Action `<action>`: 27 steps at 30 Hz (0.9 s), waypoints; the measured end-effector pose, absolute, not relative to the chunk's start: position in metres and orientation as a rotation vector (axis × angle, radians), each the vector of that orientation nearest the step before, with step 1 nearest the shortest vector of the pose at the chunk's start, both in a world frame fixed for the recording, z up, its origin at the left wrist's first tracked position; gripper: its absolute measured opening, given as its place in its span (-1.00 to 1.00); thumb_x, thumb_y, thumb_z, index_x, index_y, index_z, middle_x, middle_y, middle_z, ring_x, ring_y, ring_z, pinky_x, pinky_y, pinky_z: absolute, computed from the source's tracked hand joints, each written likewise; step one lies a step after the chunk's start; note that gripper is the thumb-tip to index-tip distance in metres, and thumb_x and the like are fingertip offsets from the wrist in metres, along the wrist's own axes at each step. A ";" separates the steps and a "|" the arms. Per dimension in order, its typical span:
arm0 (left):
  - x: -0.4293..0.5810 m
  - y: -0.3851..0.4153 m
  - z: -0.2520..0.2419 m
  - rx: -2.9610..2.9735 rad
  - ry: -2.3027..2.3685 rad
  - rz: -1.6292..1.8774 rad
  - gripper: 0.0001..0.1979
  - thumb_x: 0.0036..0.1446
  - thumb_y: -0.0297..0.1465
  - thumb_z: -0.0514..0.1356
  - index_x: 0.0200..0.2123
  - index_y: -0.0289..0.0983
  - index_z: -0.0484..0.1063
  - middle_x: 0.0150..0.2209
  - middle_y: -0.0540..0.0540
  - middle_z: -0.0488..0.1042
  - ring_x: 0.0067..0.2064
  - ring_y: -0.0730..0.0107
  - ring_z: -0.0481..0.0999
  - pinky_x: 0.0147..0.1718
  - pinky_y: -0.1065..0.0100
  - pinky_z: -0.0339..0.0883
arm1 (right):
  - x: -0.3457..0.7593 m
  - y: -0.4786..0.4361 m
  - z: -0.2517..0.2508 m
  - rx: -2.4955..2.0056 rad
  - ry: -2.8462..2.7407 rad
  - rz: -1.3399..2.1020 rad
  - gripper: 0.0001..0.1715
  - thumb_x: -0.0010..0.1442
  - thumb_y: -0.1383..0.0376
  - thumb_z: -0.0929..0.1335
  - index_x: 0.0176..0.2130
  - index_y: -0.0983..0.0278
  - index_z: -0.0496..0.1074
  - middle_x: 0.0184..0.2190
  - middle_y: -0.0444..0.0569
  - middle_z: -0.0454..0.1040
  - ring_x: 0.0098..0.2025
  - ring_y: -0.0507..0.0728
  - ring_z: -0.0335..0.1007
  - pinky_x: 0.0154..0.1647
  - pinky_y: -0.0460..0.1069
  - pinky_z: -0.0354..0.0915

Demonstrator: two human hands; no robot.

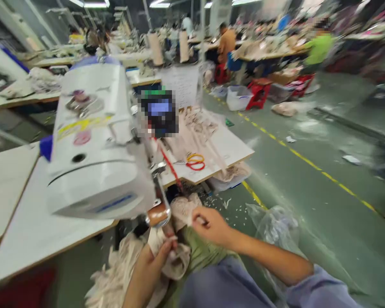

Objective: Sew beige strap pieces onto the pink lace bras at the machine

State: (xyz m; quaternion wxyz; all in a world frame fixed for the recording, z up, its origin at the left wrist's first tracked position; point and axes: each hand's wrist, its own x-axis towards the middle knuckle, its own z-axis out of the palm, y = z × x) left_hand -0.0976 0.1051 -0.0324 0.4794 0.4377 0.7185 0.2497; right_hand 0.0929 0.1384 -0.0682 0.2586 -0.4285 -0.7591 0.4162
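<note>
My left hand (152, 265) grips a piece of pale beige fabric (176, 261) low in the view, just below the head of a white sewing machine (93, 141). My right hand (211, 224) pinches another part of the same pale fabric (182, 209) near the machine's needle end. More beige fabric (115, 278) hangs bunched over my lap. The picture is blurred by motion.
A white table (35, 231) carries the machine. Behind it another table (231, 145) holds beige pieces and red and yellow rings (195, 161). A clear plastic bag (276, 226) lies on the green floor at my right. Other people work at far tables.
</note>
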 end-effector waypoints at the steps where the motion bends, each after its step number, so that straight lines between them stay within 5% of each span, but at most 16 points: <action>1: -0.099 0.105 -0.031 0.968 1.680 0.682 -0.63 0.06 -0.11 0.34 -0.23 -0.30 0.56 -0.32 -0.12 0.61 -0.28 0.14 0.60 -0.34 0.27 0.51 | 0.096 0.139 -0.066 -1.199 -2.011 1.028 -0.91 0.23 0.33 0.30 -0.28 0.22 0.43 -0.41 -0.14 0.50 -0.41 0.02 0.38 -0.37 -0.12 0.30; 8: -0.083 0.112 -0.052 0.449 1.325 1.108 -0.53 -0.28 -0.09 0.51 -0.42 -0.34 0.56 -0.51 -0.06 0.57 -0.51 0.43 0.51 -0.50 0.45 0.42 | 0.092 0.131 -0.081 -1.033 -1.971 0.630 -0.82 0.33 0.36 0.27 -0.15 0.19 0.46 -0.29 -0.05 0.59 -0.26 0.07 0.52 -0.24 -0.06 0.40; 13: -0.073 0.103 -0.073 0.413 1.190 1.219 -0.66 -0.10 -0.25 0.48 -0.26 -0.30 0.61 -0.33 -0.05 0.64 -0.33 0.42 0.58 -0.28 0.45 0.44 | 0.071 0.127 -0.080 -1.002 -1.964 0.559 -0.83 0.33 0.38 0.29 -0.17 0.21 0.48 -0.30 -0.07 0.59 -0.29 0.05 0.52 -0.26 -0.07 0.40; 18: -0.076 0.098 -0.080 0.591 1.309 1.156 -0.63 0.02 -0.18 0.40 -0.16 -0.30 0.61 -0.20 -0.13 0.65 -0.16 0.23 0.60 -0.16 0.34 0.46 | 0.072 0.135 -0.091 -1.056 -1.923 0.624 -0.87 0.33 0.34 0.32 -0.20 0.22 0.49 -0.32 -0.08 0.58 -0.26 0.04 0.51 -0.22 -0.09 0.37; 24: -0.086 0.093 -0.125 1.025 1.619 0.996 -0.62 -0.11 -0.06 0.38 -0.36 -0.26 0.63 -0.54 -0.06 0.59 -0.42 0.11 0.60 -0.47 0.29 0.47 | 0.093 0.137 -0.101 -1.198 -2.182 0.836 -0.86 0.31 0.23 0.34 -0.18 0.18 0.50 -0.22 -0.08 0.57 -0.13 0.07 0.47 -0.14 -0.09 0.32; 27: -0.052 0.121 -0.157 1.234 1.558 1.028 -0.72 -0.16 -0.04 0.36 -0.50 -0.10 0.61 -0.79 0.07 0.35 -0.59 0.15 0.51 -0.62 0.28 0.38 | 0.095 0.149 -0.091 -1.098 -2.341 0.906 -0.87 0.25 0.20 0.38 -0.24 0.20 0.48 -0.28 -0.17 0.54 -0.19 0.00 0.44 -0.24 -0.17 0.27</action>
